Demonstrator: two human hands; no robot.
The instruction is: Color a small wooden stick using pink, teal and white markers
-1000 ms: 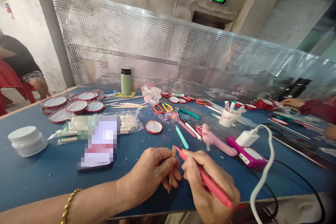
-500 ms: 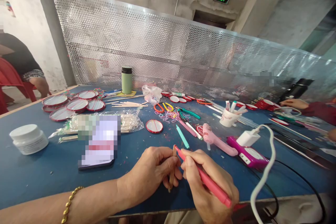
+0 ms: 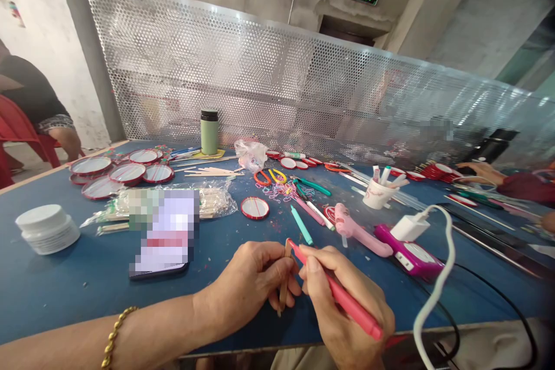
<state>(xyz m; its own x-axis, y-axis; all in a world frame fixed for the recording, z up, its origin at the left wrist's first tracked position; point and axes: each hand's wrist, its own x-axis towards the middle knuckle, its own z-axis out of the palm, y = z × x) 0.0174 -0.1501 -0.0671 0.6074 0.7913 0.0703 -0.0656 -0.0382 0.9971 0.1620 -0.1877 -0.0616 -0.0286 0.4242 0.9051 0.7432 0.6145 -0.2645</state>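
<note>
- We see the left hand (image 3: 255,283) with its fingers curled in, thumb and fingertips pressed together on a thin wooden stick (image 3: 284,286), which stands nearly upright in the pinch, its top showing above the thumb and its lower end poking out below the fingers.
- The right hand (image 3: 347,312) is closed around a red pen (image 3: 342,298), thumb laid along the barrel and fingers wrapped beneath; the pen slants from the lower right up to the left.
- The pen's tip meets the top of the stick, just beside the left thumb; we cannot tell whether it presses the wood or only brushes it.
- Both hands hover close above the near edge of the blue table (image 3: 65,295), knuckles almost touching each other.
- A gold bracelet (image 3: 115,335) sits on the left wrist.
- Left of the left hand lies a phone (image 3: 167,237), and farther left a white jar (image 3: 45,228).
- Just beyond the grip lie a teal pen (image 3: 300,225) and a small red-rimmed round disc (image 3: 254,208).
- To the right of the right hand we see a pink glue gun (image 3: 358,231), a magenta device (image 3: 410,257) and a white charger (image 3: 410,226) with its cable looping down past the wrist.
</note>
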